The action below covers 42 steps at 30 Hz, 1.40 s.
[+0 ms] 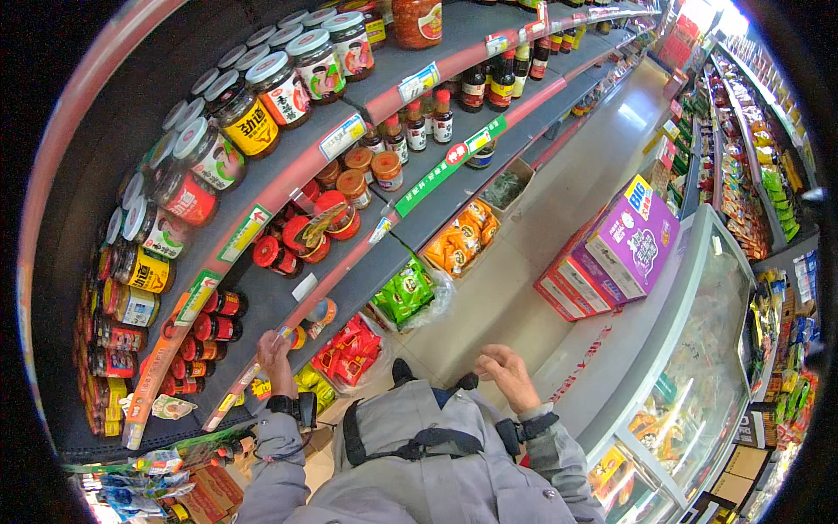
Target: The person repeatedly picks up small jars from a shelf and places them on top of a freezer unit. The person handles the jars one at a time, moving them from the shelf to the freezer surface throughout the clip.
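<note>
My left hand [275,360] is at the red price rail [340,272] on a lower shelf's front edge. Its fingertips overlap the rail, and whether they grip it is not plain. Just behind that rail, red-lidded jars [278,255] and orange-lidded jars [353,187] stand on the shelf, with a gap in front of my fingers. A loose white tag [304,287] sits by the rail. My right hand [507,376] hangs over the aisle floor with nothing in it, fingers loosely bent and apart.
White-lidded sauce jars [278,88] fill the upper shelf. Boxes of red packets [350,350], green packets [406,288] and orange packets [461,239] line the shelf's foot. On my right stand a glass-topped freezer [694,367] and stacked purple cartons [632,239].
</note>
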Motion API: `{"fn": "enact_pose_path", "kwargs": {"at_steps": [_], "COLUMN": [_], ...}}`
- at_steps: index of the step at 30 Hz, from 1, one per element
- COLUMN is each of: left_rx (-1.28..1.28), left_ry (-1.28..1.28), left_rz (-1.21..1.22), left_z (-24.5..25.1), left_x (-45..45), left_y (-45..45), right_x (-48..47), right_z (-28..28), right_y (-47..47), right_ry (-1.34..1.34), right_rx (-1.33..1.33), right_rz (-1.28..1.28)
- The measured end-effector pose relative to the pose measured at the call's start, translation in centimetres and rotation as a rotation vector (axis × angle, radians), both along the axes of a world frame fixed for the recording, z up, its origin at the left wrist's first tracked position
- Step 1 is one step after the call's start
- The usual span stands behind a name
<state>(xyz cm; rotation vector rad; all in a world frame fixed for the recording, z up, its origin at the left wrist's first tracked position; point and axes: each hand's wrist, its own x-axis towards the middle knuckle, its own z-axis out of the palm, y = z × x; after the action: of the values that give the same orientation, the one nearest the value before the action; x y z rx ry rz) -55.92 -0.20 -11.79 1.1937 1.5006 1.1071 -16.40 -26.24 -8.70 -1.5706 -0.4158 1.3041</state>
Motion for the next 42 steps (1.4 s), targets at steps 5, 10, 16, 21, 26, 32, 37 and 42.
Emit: {"fn": "enact_pose_path", "kwargs": {"at_steps": [5,10,16,21,26,32,37,42], "left_rx": [0.02,0.083,0.063,0.026,0.128,0.456,0.251,-0.098], "left_ry": [0.098,0.315,0.006,-0.007,0.195,0.79,1.234,1.29], "left_rz": [-0.042,-0.077,0.014,0.104,0.112,0.131,0.032,-0.132], "left_z": [-0.9,-1.7,-0.9,0.9,3.6,7.4,9.7,10.4], "left_x": [-0.5,-0.5,-0.1,-0.9,-2.9,-5.8,-7.7,-8.3], "left_y": [-2.0,-3.3,-6.3,-8.0,-4.7,3.3,9.8,12.5], "right_x": [0.4,0.8,0.9,0.8,0.3,-1.4,-3.4,-5.3], "right_z": [-1.3,-1.7,-1.0,-1.9,-1.7,0.0,0.1,0.3], "right_y": [0.0,-0.6,-0.7,-0.5,0.3,0.9,0.9,0.2], "right_ry": [0.055,0.086,0.085,0.103,0.071,-0.012,-0.022,-0.013], "right_rx": [0.048,0.087,0.059,0.041,0.057,0.043,0.023,0.001], "right_rz": [0.021,0.028,0.07,0.101,0.136,0.119,0.105,0.034]}}
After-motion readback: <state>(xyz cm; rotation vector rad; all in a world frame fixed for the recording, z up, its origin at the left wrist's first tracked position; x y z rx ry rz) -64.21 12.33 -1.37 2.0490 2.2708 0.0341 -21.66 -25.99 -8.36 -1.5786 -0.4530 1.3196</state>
